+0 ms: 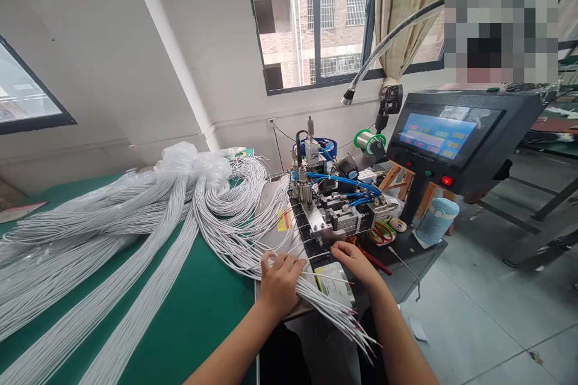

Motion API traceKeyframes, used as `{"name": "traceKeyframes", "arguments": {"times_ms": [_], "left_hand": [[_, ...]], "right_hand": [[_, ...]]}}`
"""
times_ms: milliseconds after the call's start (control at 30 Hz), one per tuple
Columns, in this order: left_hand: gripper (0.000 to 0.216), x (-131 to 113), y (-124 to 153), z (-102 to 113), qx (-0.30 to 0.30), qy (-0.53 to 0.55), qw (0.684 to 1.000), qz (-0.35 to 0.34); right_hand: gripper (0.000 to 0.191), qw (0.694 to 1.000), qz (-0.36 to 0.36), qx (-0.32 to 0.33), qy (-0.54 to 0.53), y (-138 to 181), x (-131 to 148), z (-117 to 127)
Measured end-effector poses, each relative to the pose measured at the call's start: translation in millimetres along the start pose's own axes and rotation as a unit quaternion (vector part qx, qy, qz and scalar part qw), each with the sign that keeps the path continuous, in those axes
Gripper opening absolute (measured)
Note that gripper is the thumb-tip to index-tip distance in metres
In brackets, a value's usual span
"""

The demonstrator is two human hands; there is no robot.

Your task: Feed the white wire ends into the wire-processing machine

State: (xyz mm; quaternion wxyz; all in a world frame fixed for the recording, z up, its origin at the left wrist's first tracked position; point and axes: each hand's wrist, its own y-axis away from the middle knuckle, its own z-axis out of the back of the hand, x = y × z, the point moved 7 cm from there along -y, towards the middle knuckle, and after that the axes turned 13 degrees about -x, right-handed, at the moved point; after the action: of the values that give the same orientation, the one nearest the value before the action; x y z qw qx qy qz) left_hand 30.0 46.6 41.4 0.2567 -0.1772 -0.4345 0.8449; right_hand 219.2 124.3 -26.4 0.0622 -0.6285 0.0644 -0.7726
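Observation:
A bundle of thin white cables (pixel 332 308) runs across the front of the bench machine (pixel 311 222), its reddish-tipped ends fanning out at the lower right. My left hand (pixel 280 283) lies over the bundle with its fingers curled down onto the cables. Just in front of the machine's metal block, my right hand (pixel 354 260) pinches a single white cable (pixel 321 254) between thumb and forefinger. The cable's end at those fingertips is too small to make out. A white part with a yellow label (pixel 334 283) sits below, between the two hands.
Long hanks of white cable (pixel 149 271), partly in clear plastic, cover the green table (pixel 203 313) at left. A control screen (pixel 438 135) stands at right beside a blue cup (pixel 437 221). Behind are a green wire spool (pixel 370 142) and a gooseneck lamp (pixel 347 96). A blurred person is beyond.

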Motion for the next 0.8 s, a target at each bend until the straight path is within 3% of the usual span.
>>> {"name": "traceKeyframes", "arguments": {"times_ms": [300,533,633,800], "left_hand": [[0.028,2,3,-3,0.017,-0.018,1.0,-0.004],[0.026,2,2,-2,0.005,0.002,1.0,0.001],[0.027,3,4,-6,0.012,0.011,1.0,-0.002],[0.027,6,3,-8,-0.006,-0.012,1.0,-0.002]], "right_hand": [[0.034,0.995,-0.082,-0.031,-0.046,-2,-19,-9],[0.046,0.995,-0.061,-0.073,-0.02,6,-17,6],[0.046,0.99,-0.033,-0.136,0.016,22,-10,27],[0.042,0.948,0.02,-0.295,0.116,77,29,68]]}}
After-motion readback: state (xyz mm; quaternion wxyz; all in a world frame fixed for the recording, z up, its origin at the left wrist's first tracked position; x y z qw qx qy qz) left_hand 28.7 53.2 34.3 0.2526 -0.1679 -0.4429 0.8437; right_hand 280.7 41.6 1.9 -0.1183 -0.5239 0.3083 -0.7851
